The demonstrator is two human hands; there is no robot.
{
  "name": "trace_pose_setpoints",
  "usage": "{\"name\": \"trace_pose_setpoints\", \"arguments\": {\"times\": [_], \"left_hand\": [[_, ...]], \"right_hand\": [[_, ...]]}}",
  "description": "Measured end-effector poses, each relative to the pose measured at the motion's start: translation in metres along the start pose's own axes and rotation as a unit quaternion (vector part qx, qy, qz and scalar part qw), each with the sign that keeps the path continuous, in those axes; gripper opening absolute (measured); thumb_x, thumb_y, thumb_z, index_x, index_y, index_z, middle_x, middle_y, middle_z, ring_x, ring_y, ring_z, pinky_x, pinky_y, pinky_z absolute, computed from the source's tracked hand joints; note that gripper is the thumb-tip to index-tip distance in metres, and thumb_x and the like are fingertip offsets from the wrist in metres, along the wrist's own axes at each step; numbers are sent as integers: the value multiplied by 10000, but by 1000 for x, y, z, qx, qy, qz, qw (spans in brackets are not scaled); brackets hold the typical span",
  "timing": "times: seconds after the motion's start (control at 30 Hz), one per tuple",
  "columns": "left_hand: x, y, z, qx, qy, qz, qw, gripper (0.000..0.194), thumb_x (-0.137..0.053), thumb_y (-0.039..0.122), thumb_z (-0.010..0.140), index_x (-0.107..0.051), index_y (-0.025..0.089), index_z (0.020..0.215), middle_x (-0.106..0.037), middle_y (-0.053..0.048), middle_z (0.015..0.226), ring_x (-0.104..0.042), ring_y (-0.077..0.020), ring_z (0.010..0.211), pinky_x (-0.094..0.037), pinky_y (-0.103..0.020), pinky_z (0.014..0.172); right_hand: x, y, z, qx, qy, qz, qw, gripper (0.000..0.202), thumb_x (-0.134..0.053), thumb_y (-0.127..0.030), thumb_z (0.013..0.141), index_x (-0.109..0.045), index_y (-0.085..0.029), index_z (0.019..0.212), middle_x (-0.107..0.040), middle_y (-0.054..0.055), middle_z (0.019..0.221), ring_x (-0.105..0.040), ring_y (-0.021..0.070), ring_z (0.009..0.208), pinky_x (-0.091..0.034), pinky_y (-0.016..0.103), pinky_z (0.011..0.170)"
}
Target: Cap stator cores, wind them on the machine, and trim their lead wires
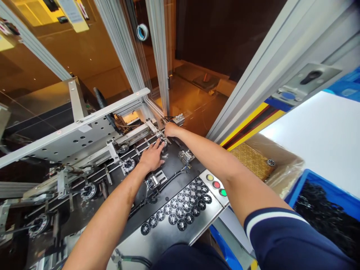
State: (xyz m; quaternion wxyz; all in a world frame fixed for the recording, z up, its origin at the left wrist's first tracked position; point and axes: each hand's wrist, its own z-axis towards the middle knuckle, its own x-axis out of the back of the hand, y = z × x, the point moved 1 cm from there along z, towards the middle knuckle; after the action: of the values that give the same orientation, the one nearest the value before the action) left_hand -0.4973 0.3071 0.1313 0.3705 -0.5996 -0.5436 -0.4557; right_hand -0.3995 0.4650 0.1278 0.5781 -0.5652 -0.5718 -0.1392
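My left hand (152, 155) lies palm down with its fingers stretched out. Its fingertips touch a round black-and-silver part (163, 142) at the far end of the machine's rail. Just beyond that part, my right hand (171, 129) is closed beside a metal fixture (153, 126); its fingertips are turned away, so what they hold, if anything, is hidden. Another round part (128, 164) sits in the rail left of my left hand. Farther left along the rail are more such parts, among them a dark-rimmed one (88, 191).
Several small round black parts (186, 206) stand in rows on the metal ledge (202, 225) nearest me. Yellow, red and green buttons (216, 184) are right of them. A blue crate (305, 180) of black pieces and a plastic-lined carton (292, 159) stand at right. Metal posts (253, 78) frame the machine.
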Motion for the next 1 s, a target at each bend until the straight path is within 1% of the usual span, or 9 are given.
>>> {"name": "trace_pose_setpoints", "arguments": {"times": [0.13, 0.23, 0.3, 0.43, 0.6, 0.7, 1.0], "left_hand": [[3, 2, -1, 1, -5, 8, 1000, 874, -709, 321, 847, -236, 243, 1578, -157, -124, 1677, -392, -372, 1443, -457, -514, 1085], [6, 5, -2, 5, -10, 14, 1000, 867, -700, 325, 852, -234, 251, 1579, -147, -119, 1679, -410, -371, 1432, -469, -497, 1075], [8, 6, -3, 7, -16, 18, 1000, 869, -700, 334, 852, -234, 234, 1580, -133, -121, 1680, -425, -371, 1422, -470, -485, 1077], [9, 8, -3, 11, -25, 25, 999, 887, -700, 342, 852, -220, 197, 1583, -129, -131, 1680, -427, -358, 1423, -466, -464, 1086], [8, 7, -2, 12, -26, 32, 999, 891, -693, 355, 859, -205, 192, 1587, -116, -129, 1682, -426, -347, 1427, -459, -441, 1096], [7, 6, -2, 12, -26, 33, 999, 890, -694, 358, 860, -204, 210, 1588, -110, -118, 1684, -427, -341, 1427, -459, -433, 1095], [5, 6, -1, 10, -24, 27, 999, 903, -702, 352, 857, -198, 191, 1589, -96, -128, 1683, -422, -350, 1428, -448, -438, 1106]], "right_hand": [[4, 8, -24, -45, -48, 4, 998, 299, -628, -354, 960, -630, -138, 1166, -659, 77, 1156, -666, 208, 994, -586, 397, 853], [6, 9, -41, -56, -69, 20, 996, 283, -629, -358, 959, -646, -134, 1130, -670, 62, 1123, -671, 208, 972, -590, 381, 835], [7, 7, -47, -59, -78, 32, 995, 281, -631, -351, 958, -643, -134, 1136, -668, 61, 1126, -670, 209, 974, -591, 381, 833], [10, 6, -49, -63, -94, 55, 992, 293, -634, -335, 957, -627, -139, 1174, -656, 73, 1161, -665, 211, 998, -590, 394, 846], [9, 8, -48, -65, -98, 82, 990, 294, -634, -331, 957, -624, -139, 1180, -653, 73, 1167, -664, 211, 1000, -591, 392, 843], [9, 8, -49, -64, -98, 94, 989, 293, -633, -331, 958, -625, -139, 1179, -654, 71, 1163, -665, 211, 995, -592, 390, 840], [7, 9, -50, -55, -94, 78, 991, 304, -637, -337, 953, -626, -138, 1184, -646, 73, 1193, -656, 229, 1031, -585, 407, 865]]}}
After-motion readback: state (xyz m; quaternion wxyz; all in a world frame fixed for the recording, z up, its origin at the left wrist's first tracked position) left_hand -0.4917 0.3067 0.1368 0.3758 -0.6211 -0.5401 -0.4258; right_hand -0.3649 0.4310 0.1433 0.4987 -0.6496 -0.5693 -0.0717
